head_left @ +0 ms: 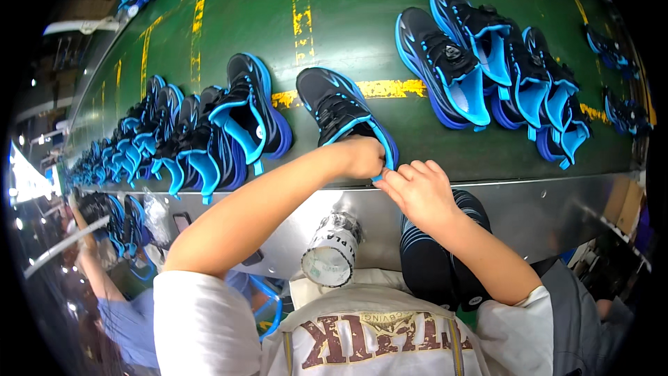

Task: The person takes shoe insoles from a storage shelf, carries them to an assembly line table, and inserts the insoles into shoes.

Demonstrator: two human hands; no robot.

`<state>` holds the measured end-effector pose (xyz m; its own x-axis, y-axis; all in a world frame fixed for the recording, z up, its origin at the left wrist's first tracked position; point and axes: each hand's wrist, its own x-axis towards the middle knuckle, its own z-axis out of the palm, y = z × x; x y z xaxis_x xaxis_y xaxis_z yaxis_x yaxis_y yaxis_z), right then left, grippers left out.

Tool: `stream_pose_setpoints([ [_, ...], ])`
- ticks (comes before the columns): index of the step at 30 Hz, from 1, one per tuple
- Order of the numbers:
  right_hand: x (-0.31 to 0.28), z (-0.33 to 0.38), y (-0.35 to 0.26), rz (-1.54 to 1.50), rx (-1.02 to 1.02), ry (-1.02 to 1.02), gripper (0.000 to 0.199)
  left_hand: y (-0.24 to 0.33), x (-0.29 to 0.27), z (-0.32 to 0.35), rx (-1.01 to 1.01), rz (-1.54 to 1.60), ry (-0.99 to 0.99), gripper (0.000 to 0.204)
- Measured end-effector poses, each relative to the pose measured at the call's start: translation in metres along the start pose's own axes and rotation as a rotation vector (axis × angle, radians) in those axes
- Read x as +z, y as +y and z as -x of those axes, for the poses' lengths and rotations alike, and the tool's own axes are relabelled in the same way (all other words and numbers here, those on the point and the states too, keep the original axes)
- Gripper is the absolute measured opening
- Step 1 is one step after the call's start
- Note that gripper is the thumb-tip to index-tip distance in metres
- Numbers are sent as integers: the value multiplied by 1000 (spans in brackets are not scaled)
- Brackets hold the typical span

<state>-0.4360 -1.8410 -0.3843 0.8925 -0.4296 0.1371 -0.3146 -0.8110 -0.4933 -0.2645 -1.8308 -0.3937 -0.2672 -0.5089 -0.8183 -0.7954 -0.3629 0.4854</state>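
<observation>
Left hand (362, 157) and right hand (419, 191) both pinch the blue heel of one black mesh sneaker (339, 113) at centre of the green conveyor belt (348, 14). Four glossy black-blue sneakers (487, 63) lie at 2 o'clock.

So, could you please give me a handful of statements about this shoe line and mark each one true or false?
1. Both hands are at the heel end of one black and blue shoe. True: the left hand and the right hand meet at its blue heel edge.
2. The green belt carries red shoes. False: every shoe on it is black and blue.
3. A roll of tape sits below the belt's metal edge. True.
4. The right hand is lifting a shoe from the group of shoes at the right. False: that group lies untouched.
5. Worn yellow lines mark the belt. True.
</observation>
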Motion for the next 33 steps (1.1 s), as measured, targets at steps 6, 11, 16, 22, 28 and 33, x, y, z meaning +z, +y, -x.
stream_pose_setpoints([
  [6, -4, -1, -9, -7, 50, -79, 15, 14, 11, 0, 65, -513, -89, 31],
  [11, -12, 9, -9, 11, 46, -80, 16, 0, 34, 84, 312, -794, 962, 30],
  [16, -8, -20, -17, -18, -185, -73, 16, -52, 32, 69, 251, -378, 1477, 35],
  [22, 9, -84, -30, 170, 66, -748, 63, -29, -10, 48, -108, -36, 1060, 22],
  [28, 35, -70, 17, 513, 277, -1061, 93, -21, -2, -34, 86, -290, 1207, 33],
  [33, 36, -68, -12, 497, 202, -868, 82, -40, 0, -35, 35, -419, 1242, 34],
])
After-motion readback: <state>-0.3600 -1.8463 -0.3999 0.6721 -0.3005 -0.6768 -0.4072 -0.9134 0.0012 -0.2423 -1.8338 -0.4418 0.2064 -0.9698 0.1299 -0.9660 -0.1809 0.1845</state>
